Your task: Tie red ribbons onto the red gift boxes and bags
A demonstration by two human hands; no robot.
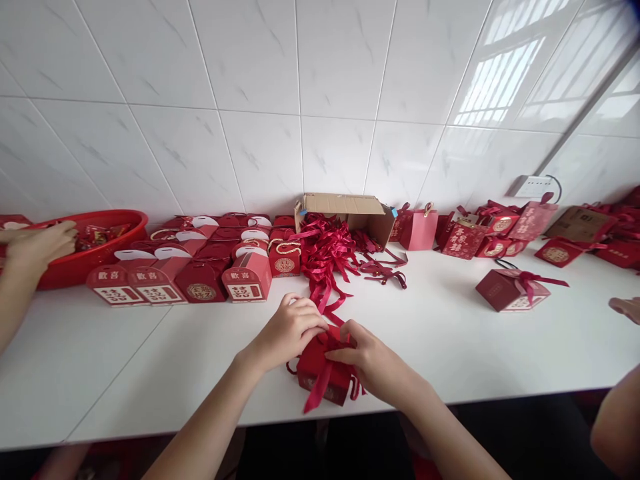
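Note:
A small red gift box [309,365] stands at the table's front edge, with dark red cord showing at its sides. A red satin ribbon [320,388] lies over its top, one end hanging down the near face. My left hand [289,331] is closed at the box's far upper edge, fingers curled in a pinch on the ribbon. On the opposite side, my right hand [374,361] pinches the ribbon over the box top; its fingertips partly hide the crossing of the ribbon. Beyond my hands, a heap of loose red ribbons [327,247] spills from an open cardboard box [345,203].
Rows of red gift boxes [203,283] stand left of the ribbons. A co-worker's hand [43,245] reaches into a red basin [113,223] at far left. One ribboned box [505,290] sits at right, near another person's fingers [625,309]. A power strip [534,187] is against the tiled wall.

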